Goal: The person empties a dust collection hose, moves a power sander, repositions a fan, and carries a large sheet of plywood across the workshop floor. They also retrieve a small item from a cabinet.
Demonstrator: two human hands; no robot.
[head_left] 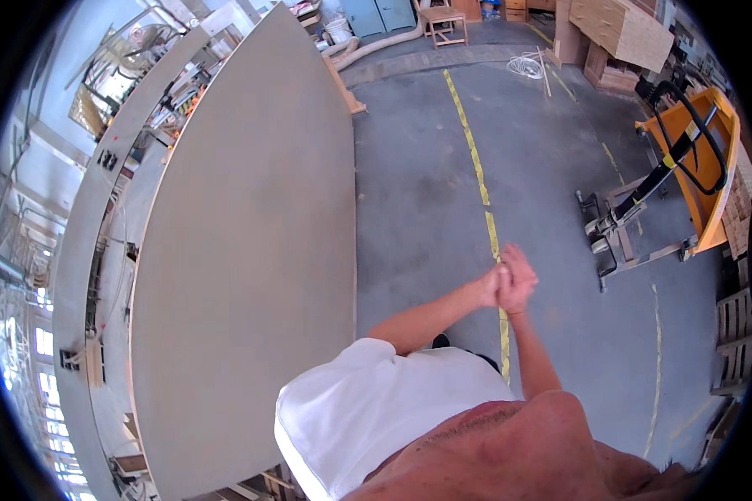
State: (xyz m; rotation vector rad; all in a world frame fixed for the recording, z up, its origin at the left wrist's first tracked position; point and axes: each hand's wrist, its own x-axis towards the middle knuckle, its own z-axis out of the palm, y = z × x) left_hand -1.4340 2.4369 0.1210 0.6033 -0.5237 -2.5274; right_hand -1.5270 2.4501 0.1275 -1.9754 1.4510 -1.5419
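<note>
My left hand (492, 285) and my right hand (520, 275) are clasped together in front of me, above a yellow tape line (478, 171) on the grey floor. The fingers press against each other and are slightly blurred. No tool or part shows between them, though the palms are hidden. To the left of my arms stretches a large flat beige panel (246, 217), its long right edge beside me; neither hand touches it.
A yellow hand-pushed lift trolley (721, 159) with a black handle stands at the right. Wooden pallets (737, 342) lie at the far right. Farther off are a wooden chair (443, 18), a coiled white cable (526, 66) and a wooden box (622, 29).
</note>
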